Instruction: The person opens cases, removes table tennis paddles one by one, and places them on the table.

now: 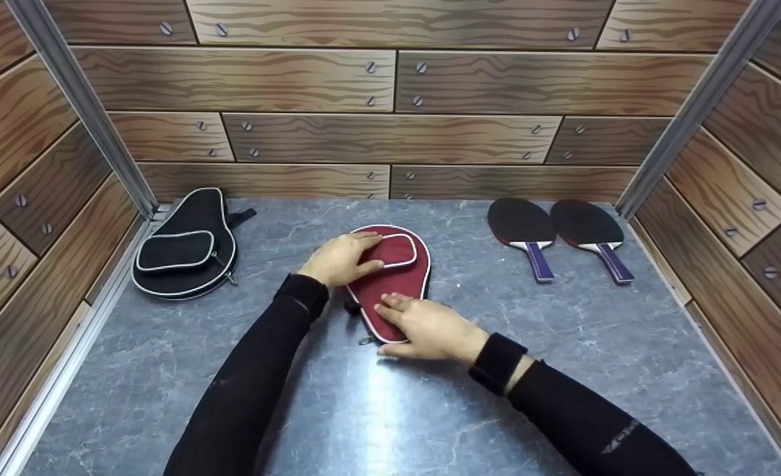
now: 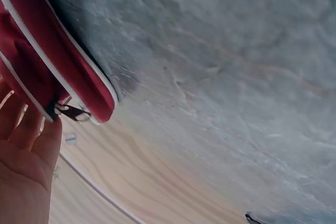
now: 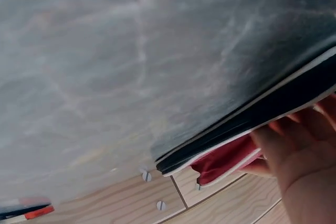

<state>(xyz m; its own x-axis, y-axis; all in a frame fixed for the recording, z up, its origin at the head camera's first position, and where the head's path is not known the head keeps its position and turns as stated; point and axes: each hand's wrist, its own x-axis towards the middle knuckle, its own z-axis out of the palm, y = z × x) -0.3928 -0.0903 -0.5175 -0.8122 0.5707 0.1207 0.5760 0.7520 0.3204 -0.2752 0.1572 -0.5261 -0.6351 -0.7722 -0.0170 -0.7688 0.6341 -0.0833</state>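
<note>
A red table tennis paddle case (image 1: 397,281) with white piping lies on the grey table, its narrow end toward me. My left hand (image 1: 340,259) rests on the left side of its wide part, fingers extended over the small front pocket (image 1: 398,250). On the narrow end lie the fingers of my right hand (image 1: 433,328), with the thumb by the tip. In the left wrist view a zipper pull (image 2: 73,112) hangs close to the fingertips. The right wrist view shows the case's dark side edge (image 3: 252,116) beside my palm. Whether anything is inside the case cannot be seen.
A black paddle case (image 1: 185,248) with white piping lies at the back left. Two black-faced paddles, a left one (image 1: 521,221) and a right one (image 1: 586,223), lie at the back right with purple handles toward me. Wood-patterned walls (image 1: 390,79) enclose the table on three sides.
</note>
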